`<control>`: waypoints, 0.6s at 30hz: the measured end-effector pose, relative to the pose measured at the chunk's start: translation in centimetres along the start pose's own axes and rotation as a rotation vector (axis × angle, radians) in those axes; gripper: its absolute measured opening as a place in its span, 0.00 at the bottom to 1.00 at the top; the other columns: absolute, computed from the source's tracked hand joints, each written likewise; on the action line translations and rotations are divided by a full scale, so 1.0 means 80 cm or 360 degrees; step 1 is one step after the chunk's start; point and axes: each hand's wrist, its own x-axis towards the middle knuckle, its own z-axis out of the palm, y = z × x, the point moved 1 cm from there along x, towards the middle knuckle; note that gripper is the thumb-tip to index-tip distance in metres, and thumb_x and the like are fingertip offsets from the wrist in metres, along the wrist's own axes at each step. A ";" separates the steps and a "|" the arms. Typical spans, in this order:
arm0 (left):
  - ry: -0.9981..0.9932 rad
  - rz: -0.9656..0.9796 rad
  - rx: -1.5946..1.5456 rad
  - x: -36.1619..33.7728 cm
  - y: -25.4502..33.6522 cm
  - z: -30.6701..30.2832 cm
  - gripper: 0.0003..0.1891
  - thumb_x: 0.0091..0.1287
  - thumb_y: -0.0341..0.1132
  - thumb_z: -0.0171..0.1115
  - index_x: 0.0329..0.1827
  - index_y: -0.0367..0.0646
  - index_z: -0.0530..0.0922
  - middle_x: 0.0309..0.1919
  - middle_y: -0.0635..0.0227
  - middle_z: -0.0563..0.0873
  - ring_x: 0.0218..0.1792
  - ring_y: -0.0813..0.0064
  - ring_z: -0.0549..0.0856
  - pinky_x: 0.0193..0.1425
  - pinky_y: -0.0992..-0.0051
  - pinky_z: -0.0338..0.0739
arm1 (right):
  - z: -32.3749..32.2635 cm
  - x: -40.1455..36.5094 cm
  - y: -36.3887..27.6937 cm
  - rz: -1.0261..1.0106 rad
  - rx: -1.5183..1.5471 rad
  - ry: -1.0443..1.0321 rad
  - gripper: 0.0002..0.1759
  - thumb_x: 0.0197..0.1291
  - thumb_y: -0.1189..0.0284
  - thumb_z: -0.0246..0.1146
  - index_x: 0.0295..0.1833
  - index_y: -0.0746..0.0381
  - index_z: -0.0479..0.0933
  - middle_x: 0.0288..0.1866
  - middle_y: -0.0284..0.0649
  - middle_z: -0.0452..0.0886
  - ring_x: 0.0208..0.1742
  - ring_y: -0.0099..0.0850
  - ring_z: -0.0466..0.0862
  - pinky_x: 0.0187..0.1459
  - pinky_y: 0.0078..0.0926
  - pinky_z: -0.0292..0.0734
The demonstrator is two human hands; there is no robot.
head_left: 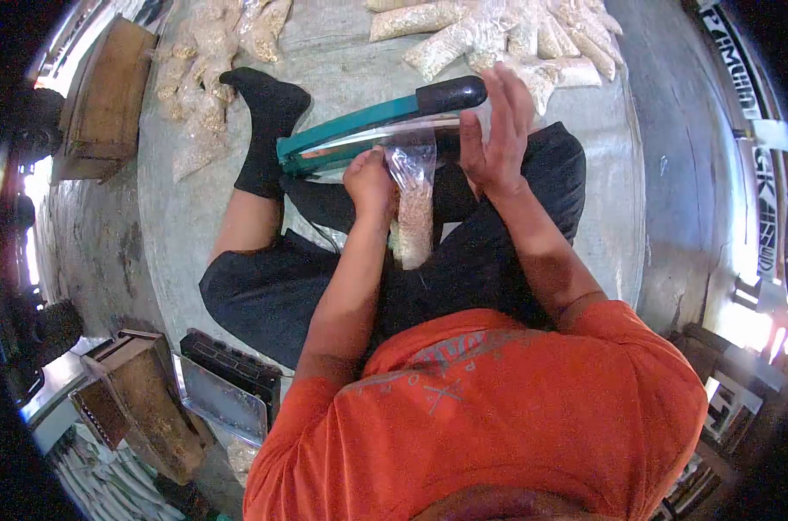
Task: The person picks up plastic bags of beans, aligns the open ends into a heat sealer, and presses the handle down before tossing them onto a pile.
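Two hands at heat sealer [350,128] | my left hand [370,182] pinches grain-filled bag [414,213] | my right hand [496,130] fingers spread wide, beside black handle [450,94]

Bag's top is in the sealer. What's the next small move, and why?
Probably press the right hand down on the black handle to close the teal sealer arm. The left hand pinches the clear plastic bag of pale grains with its top under the raised arm, and the right hand is open beside the handle.
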 end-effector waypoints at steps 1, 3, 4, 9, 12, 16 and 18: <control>0.0015 -0.0023 0.0077 -0.002 0.003 0.001 0.09 0.73 0.31 0.63 0.36 0.34 0.83 0.29 0.70 0.85 0.28 0.78 0.80 0.35 0.75 0.74 | 0.000 -0.003 -0.002 -0.0052 0.0001 -0.0047 0.27 0.73 0.61 0.60 0.70 0.67 0.71 0.72 0.54 0.72 0.74 0.52 0.69 0.75 0.50 0.58; 0.0034 -0.0045 0.0152 -0.006 0.008 0.001 0.09 0.73 0.31 0.62 0.37 0.34 0.83 0.30 0.69 0.85 0.29 0.78 0.81 0.36 0.75 0.75 | 0.003 -0.013 -0.005 -0.0107 0.0005 -0.0095 0.26 0.73 0.61 0.60 0.69 0.65 0.74 0.73 0.50 0.73 0.75 0.50 0.69 0.75 0.50 0.57; 0.0006 0.0030 0.0248 -0.009 0.009 0.000 0.09 0.72 0.33 0.62 0.34 0.37 0.83 0.28 0.70 0.84 0.27 0.77 0.79 0.34 0.74 0.73 | 0.007 -0.021 -0.007 -0.0088 -0.0131 -0.0162 0.25 0.70 0.60 0.62 0.67 0.60 0.77 0.73 0.44 0.74 0.75 0.46 0.70 0.75 0.50 0.56; 0.0002 0.0149 0.0649 -0.012 0.015 0.002 0.10 0.72 0.34 0.62 0.33 0.39 0.82 0.26 0.71 0.84 0.26 0.76 0.78 0.33 0.72 0.72 | 0.012 -0.030 -0.007 -0.0072 -0.0279 -0.0294 0.23 0.65 0.59 0.66 0.64 0.53 0.81 0.74 0.32 0.76 0.77 0.39 0.69 0.76 0.50 0.52; 0.0062 0.0133 0.0289 -0.011 0.010 0.005 0.09 0.72 0.34 0.62 0.33 0.40 0.83 0.24 0.72 0.83 0.25 0.77 0.78 0.30 0.73 0.71 | 0.016 -0.033 -0.005 -0.0021 -0.0279 -0.0325 0.23 0.63 0.60 0.67 0.63 0.54 0.82 0.72 0.33 0.78 0.76 0.38 0.70 0.76 0.52 0.52; 0.0051 0.0027 0.0207 0.002 -0.003 -0.005 0.09 0.73 0.33 0.61 0.33 0.41 0.82 0.24 0.72 0.83 0.21 0.80 0.76 0.25 0.75 0.68 | 0.015 -0.038 -0.007 0.0052 -0.0336 -0.0373 0.21 0.60 0.62 0.69 0.58 0.56 0.84 0.67 0.34 0.81 0.71 0.39 0.74 0.73 0.49 0.57; 0.0045 0.0002 0.0227 0.006 -0.007 -0.005 0.09 0.73 0.33 0.61 0.33 0.42 0.82 0.23 0.73 0.82 0.19 0.80 0.75 0.23 0.76 0.67 | 0.015 -0.041 -0.003 0.0066 -0.0397 -0.0389 0.19 0.60 0.64 0.70 0.55 0.58 0.85 0.64 0.34 0.83 0.67 0.40 0.77 0.72 0.46 0.61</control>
